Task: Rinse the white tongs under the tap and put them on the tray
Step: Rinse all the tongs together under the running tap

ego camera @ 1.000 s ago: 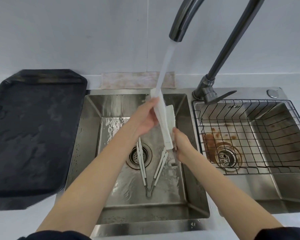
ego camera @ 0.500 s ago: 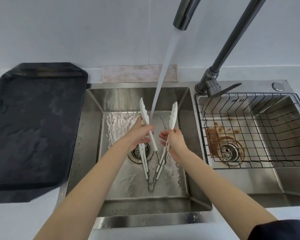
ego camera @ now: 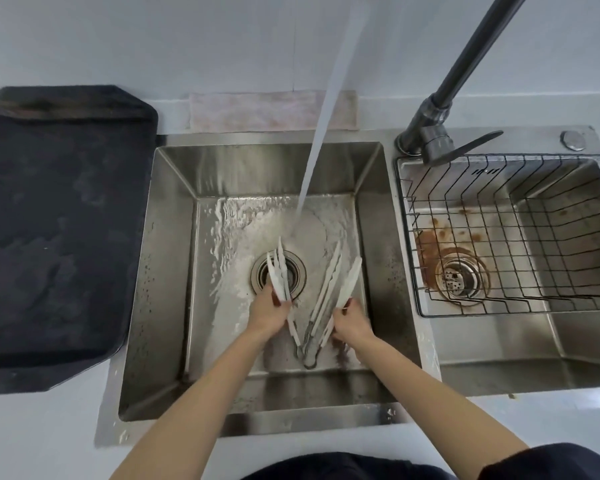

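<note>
I hold a pair of white tongs (ego camera: pixel 349 281) spread in a V low inside the left sink basin (ego camera: pixel 168 271). My left hand (ego camera: pixel 269 311) grips its left arm over the drain, and my right hand (ego camera: pixel 352 322) grips its right arm. A second pair of white tongs (ego camera: pixel 324 289) with a metal hinge lies on the basin floor right under the held pair. The tap (ego camera: pixel 465 64) runs, and its stream (ego camera: pixel 321 133) hits the basin floor just beyond the tong tips. The black tray (ego camera: pixel 66 237) lies on the counter to the left of the sink.
To the right is a second basin holding a black wire basket (ego camera: pixel 499 237), with brown stains around its drain (ego camera: pixel 459 277). The tap's lever (ego camera: pixel 465 148) points right over that basin. A pale strip (ego camera: pixel 271 110) runs along the wall behind the sink.
The tongs were shut and upright in the stream, then spread apart between my hands. Both hands have now lowered them to the basin floor, out of the water.
</note>
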Demonstrator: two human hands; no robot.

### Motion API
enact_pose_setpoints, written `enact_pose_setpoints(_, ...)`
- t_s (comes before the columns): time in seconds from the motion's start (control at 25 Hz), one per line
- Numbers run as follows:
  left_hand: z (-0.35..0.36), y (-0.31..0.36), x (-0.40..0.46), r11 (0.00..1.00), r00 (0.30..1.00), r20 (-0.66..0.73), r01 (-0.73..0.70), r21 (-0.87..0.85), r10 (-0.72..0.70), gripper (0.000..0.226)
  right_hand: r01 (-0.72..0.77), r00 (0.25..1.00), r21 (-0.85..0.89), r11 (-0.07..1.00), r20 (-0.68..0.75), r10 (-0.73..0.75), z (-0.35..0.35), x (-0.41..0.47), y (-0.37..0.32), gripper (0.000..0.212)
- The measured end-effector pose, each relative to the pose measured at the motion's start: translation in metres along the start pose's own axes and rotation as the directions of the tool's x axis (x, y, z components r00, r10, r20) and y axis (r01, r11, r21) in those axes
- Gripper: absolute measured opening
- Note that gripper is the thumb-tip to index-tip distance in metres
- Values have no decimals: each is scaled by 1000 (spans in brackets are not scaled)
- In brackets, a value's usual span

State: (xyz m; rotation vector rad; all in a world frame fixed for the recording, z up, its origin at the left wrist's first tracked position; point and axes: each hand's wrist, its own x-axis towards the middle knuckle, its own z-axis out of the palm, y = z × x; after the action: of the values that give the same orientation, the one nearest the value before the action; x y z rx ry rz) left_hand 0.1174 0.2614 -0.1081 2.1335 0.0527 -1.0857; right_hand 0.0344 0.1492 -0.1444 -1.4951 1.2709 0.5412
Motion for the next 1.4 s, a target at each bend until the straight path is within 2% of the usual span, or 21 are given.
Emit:
enact_pose_setpoints(0.16,5,-10,10,998,998,-12,60,20,-60,47,-30,999,-23,999,29,31,9,11,6,32)
enact_pose_setpoints(0.36,5,-22,21,994,995,-5,103,44,-103,44,-75,995,-4,997,60,75,23,22,14,31)
enact_pose_setpoints(0.64,1,-23,35,993,992,-62,111,25,-110,44,-9,997,-184,983,-79,-6,19,21,-1,38)
enact_pose_setpoints(0.76,-1,-18,40,992,991,-67,119,52,-115,48,6,994,-195,981,-107,-27,15,29,-9,46)
enact_pose_setpoints(0.92,5,-20,49,991,994,-49,99,87,-95,35,4,989,-147,989,-143,-25,13,37,-14,52)
enact_pose_setpoints(1.12,16,-19,56,973,992,-44,121,196,-115,62,53,978,-146,988,-190,-81,13,37,-12,57)
enact_pose_setpoints(1.2,20,-17,57,956,992,-46,127,263,-119,71,83,973,-215,973,-191,-125,12,35,-16,70)
enact_pose_setpoints(1.24,22,-17,58,948,991,-50,130,291,-120,74,96,969,-303,948,-188,-158,13,35,-18,77)
enact_pose_setpoints(1.32,26,-17,62,937,990,-75,140,319,-122,72,110,965,-492,863,-156,-212,17,35,-24,85)
enact_pose_setpoints(1.4,28,-18,64,936,988,-102,145,322,-118,65,96,971,-536,839,-134,-197,21,35,-29,85)
